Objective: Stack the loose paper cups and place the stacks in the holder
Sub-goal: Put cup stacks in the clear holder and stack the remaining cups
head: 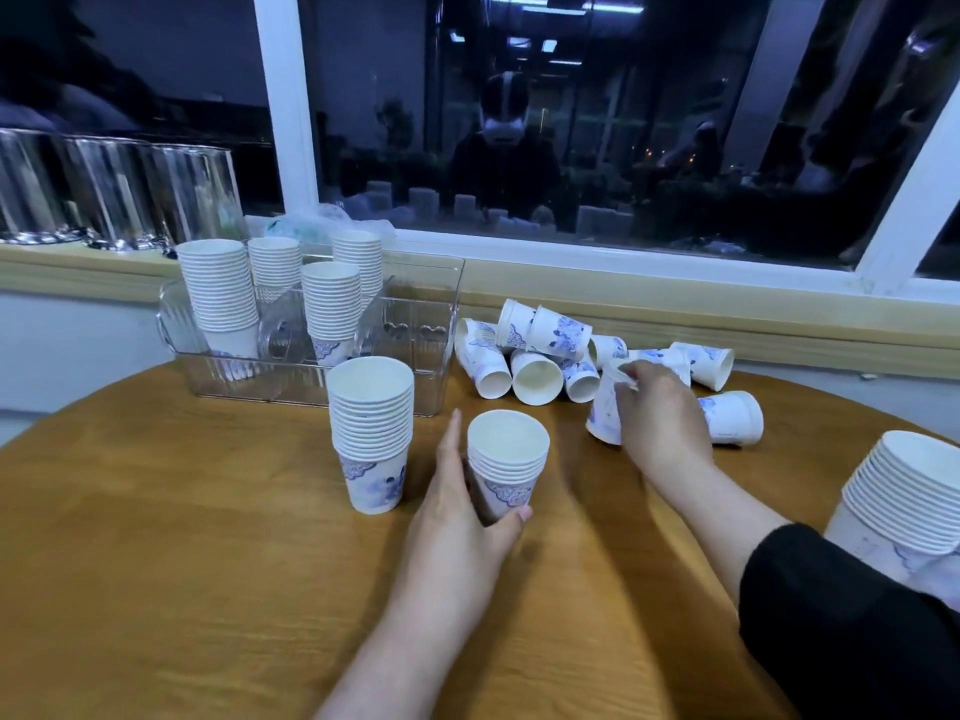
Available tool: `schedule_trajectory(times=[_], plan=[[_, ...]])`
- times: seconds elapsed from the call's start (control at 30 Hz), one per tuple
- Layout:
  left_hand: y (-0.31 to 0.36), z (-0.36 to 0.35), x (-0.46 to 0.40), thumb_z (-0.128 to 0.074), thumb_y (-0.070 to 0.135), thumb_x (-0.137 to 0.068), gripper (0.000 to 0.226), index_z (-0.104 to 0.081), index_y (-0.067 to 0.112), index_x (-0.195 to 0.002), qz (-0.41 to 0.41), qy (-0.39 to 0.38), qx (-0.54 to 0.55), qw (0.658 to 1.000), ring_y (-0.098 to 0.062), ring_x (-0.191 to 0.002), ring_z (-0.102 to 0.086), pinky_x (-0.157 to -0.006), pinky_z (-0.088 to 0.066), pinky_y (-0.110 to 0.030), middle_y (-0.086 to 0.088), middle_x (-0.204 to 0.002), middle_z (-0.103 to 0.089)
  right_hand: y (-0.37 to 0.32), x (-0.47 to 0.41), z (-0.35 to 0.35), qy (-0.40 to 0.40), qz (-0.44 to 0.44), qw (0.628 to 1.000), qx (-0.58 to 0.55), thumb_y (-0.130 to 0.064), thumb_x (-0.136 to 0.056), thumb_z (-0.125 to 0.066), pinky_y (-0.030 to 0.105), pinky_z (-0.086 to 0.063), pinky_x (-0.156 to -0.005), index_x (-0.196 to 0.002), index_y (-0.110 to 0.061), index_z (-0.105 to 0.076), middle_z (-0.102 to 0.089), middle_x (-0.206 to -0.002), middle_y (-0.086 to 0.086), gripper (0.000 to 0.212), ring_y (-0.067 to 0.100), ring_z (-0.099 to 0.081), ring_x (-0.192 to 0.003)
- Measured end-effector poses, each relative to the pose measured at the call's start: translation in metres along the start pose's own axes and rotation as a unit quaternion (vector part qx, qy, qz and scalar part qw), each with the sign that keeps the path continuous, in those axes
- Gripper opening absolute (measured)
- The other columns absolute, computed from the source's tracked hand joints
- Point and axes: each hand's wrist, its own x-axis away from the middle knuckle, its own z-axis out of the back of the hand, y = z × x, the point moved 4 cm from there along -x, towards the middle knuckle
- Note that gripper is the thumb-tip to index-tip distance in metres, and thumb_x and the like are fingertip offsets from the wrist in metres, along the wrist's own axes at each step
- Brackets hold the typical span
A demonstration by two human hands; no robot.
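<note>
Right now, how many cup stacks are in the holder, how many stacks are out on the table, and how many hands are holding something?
Stacks in the clear holder: 4
Stacks standing on the table: 3 (tall stack, short stack in the left hand, stack at the right edge)
Hands holding cups: 2 (right hand grips a loose cup)
Total stacks: 7

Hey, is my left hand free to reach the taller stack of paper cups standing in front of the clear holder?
Probably not yet: the left hand is wrapped around the short stack of paper cups. The taller stack of blue-patterned white paper cups stands just beside it with only bare wooden table between.
</note>
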Motion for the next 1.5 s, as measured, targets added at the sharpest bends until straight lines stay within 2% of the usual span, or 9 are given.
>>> schedule_trajectory(times=[0.13,0.3,0.47,0.57,0.7,0.8,1.0,1.27,1.5], plan=[[0.001,0.000,0.001,-0.081,0.019,-0.078,0.108,-0.008,0.037,-0.156,-0.002,-0.005,-0.002,1.000,0.012,-0.124,-0.036,-0.091,-0.021,0.006,0.015,-0.147,-0.045,-0.047,0.048,0.053,0.098,0.143,0.961,-0.215,-0.019,-0.100,-0.053,0.018,-0.041,-0.073,-0.117,-0.022,-0.061,-0.063,-0.106,-0.004,0.019,0.006,-0.057,-0.084],[0.004,0.002,0.005,-0.081,0.022,-0.078,0.104,-0.013,0.039,-0.154,0.003,0.001,-0.009,1.000,-0.002,-0.129,-0.049,-0.096,-0.035,-0.011,0.018,-0.144,-0.051,-0.089,0.098,0.079,0.059,0.314,0.931,-0.180,-0.019,-0.098,-0.054,0.006,-0.037,-0.079,-0.117,-0.021,-0.060,-0.055,-0.100,-0.015,0.020,-0.010,-0.051,-0.093],[0.006,0.005,0.007,-0.082,0.021,-0.076,0.102,-0.017,0.037,-0.153,0.010,0.005,-0.016,1.000,-0.007,-0.124,-0.055,-0.096,-0.041,-0.019,0.013,-0.142,-0.055,-0.090,0.100,0.058,-0.071,0.316,0.942,-0.088,-0.030,-0.100,-0.049,0.034,-0.049,-0.089,-0.122,-0.024,-0.062,-0.060,-0.112,-0.012,0.026,0.010,-0.059,-0.104],[0.006,0.005,0.006,-0.083,0.020,-0.074,0.101,-0.020,0.038,-0.152,0.013,0.008,-0.010,1.000,-0.007,-0.124,-0.056,-0.100,-0.046,-0.027,0.014,-0.142,-0.055,-0.085,0.104,0.046,-0.133,0.331,0.931,-0.076,-0.033,-0.101,-0.044,0.036,-0.049,-0.093,-0.128,-0.027,-0.061,-0.055,-0.120,-0.014,0.033,0.010,-0.057,-0.110],[0.005,0.005,0.005,-0.078,0.019,-0.080,0.100,-0.016,0.036,-0.156,0.010,0.005,-0.032,0.999,-0.004,-0.131,-0.047,-0.094,-0.035,-0.014,0.016,-0.147,-0.048,-0.050,0.089,0.054,0.023,0.233,0.960,-0.151,-0.025,-0.101,-0.050,0.022,-0.044,-0.090,-0.122,-0.020,-0.066,-0.058,-0.118,-0.008,0.027,0.005,-0.058,-0.104],[0.004,0.004,0.006,-0.073,0.022,-0.087,0.095,-0.011,0.039,-0.157,0.012,-0.015,-0.051,0.998,-0.012,-0.132,-0.049,-0.089,-0.035,-0.019,0.012,-0.148,-0.049,0.004,0.069,0.040,0.062,0.078,0.983,-0.152,-0.021,-0.100,-0.053,0.029,-0.046,-0.093,-0.127,-0.018,-0.059,-0.052,-0.125,-0.003,0.029,0.010,-0.058,-0.098],[0.001,0.002,0.004,-0.071,0.027,-0.089,0.092,-0.010,0.037,-0.158,0.010,-0.026,-0.071,0.997,-0.015,-0.136,-0.048,-0.098,-0.040,-0.027,0.009,-0.151,-0.048,0.083,0.049,0.016,0.073,-0.153,0.974,-0.151,-0.024,-0.099,-0.054,0.031,-0.032,-0.106,-0.153,-0.013,-0.024,-0.017,-0.161,0.007,0.063,0.027,-0.034,-0.142],[-0.007,0.000,-0.002,-0.081,0.033,-0.077,0.104,-0.011,0.046,-0.153,0.024,-0.036,-0.017,0.999,-0.006,-0.133,-0.049,-0.111,-0.041,-0.038,0.021,-0.146,-0.049,0.108,-0.003,-0.001,0.119,-0.253,0.931,-0.236,-0.026,-0.096,-0.057,0.042,-0.026,-0.119,-0.156,-0.011,-0.014,-0.015,-0.163,0.008,0.075,0.027,-0.023,-0.148],[-0.009,-0.001,-0.001,-0.081,0.034,-0.077,0.104,-0.011,0.045,-0.153,0.017,-0.033,-0.020,0.999,-0.008,-0.134,-0.049,-0.112,-0.041,-0.040,0.020,-0.146,-0.050,0.118,-0.015,-0.009,0.135,-0.283,0.918,-0.242,-0.027,-0.097,-0.055,0.046,-0.045,-0.103,-0.147,-0.018,-0.036,-0.046,-0.146,0.007,0.054,0.031,-0.051,-0.127]])
